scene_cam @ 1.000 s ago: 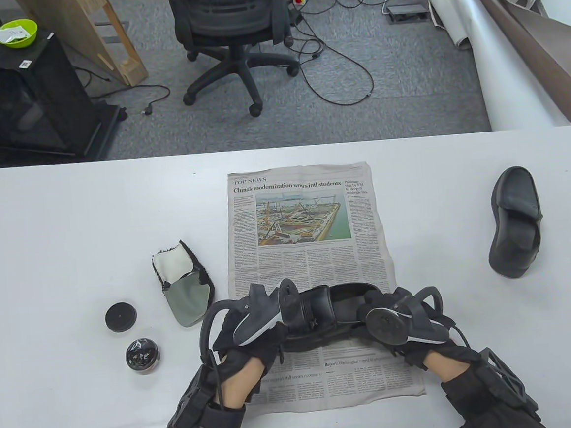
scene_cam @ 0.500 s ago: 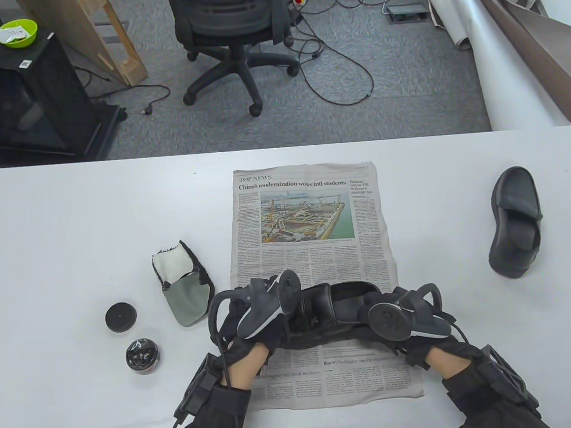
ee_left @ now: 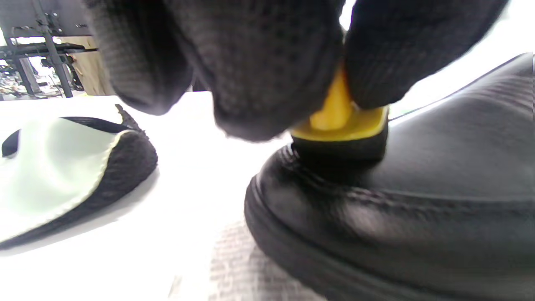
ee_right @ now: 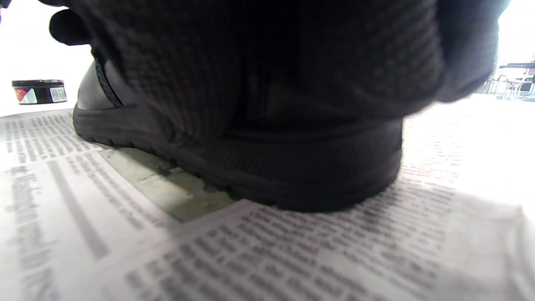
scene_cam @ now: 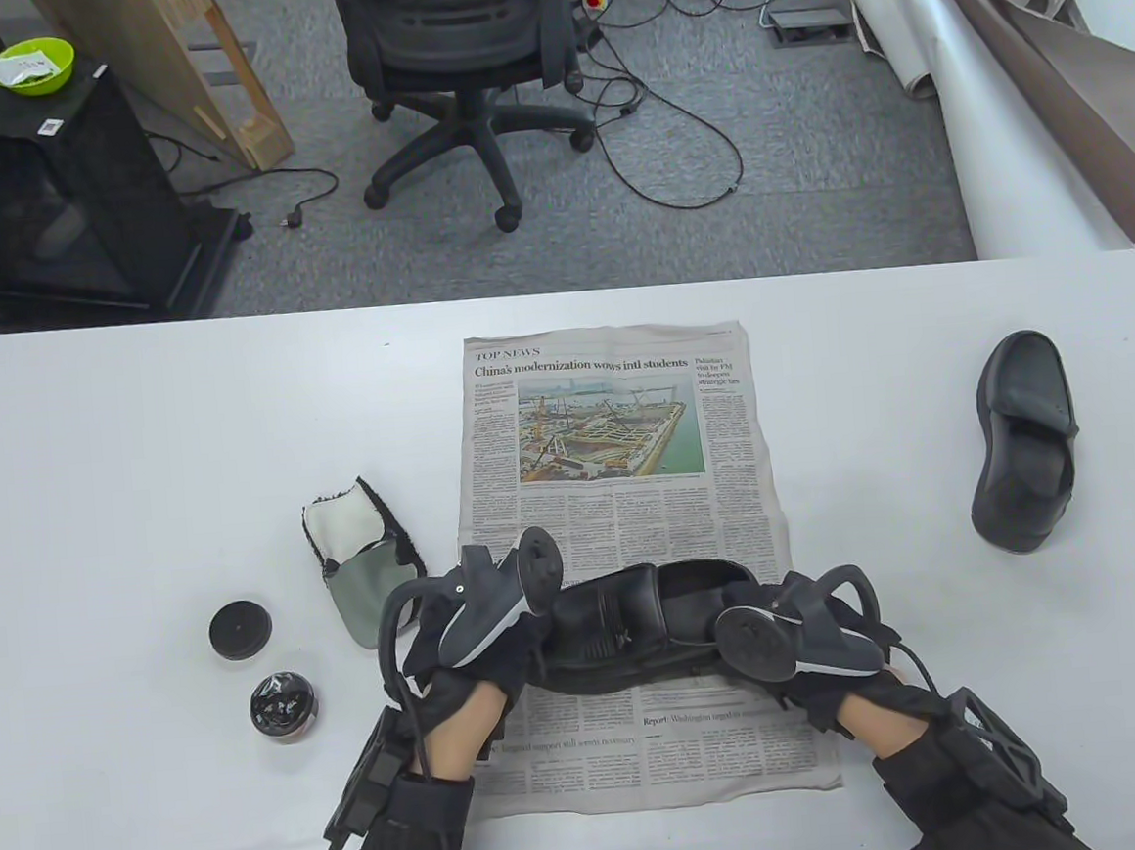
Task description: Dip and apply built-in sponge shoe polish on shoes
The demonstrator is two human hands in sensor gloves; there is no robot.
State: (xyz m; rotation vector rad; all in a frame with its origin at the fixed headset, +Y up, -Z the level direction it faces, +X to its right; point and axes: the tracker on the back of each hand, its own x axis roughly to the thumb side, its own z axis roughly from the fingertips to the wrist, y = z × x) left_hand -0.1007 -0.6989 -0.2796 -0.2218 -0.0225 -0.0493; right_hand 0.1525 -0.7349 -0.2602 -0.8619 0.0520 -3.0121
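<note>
White counter [scene_cam: 138,459] filled the lower two-thirds of the table view, with a newspaper [scene_cam: 619,460] spread at its centre. Near the bottom of that sheet lay a black shoe [scene_cam: 642,625] on its sole, toe toward the frame's left, heel toward the right. A second black shoe [scene_cam: 1025,443] sat well apart at the right edge of the frame. Left of the newspaper lay a polishing mitt [scene_cam: 367,558] — white and grey inside, dark fleece along the rim.

The right hand [scene_cam: 790,638] was clamped over the heel of the near shoe; in the right wrist view its gloved fingers [ee_right: 250,71] wrapped down the back of the heel onto the sole edge. The left hand [scene_cam: 476,638] was at the toe, pinching a sponge applicator [ee_left: 340,125] with a yellow grip between its fingertips [ee_left: 267,79]; the dark sponge pressed on the toe leather just above the welt.

At lower left stood the open polish tin [scene_cam: 282,704], its black lid [scene_cam: 239,629] just beside it, toward the upper left.
</note>
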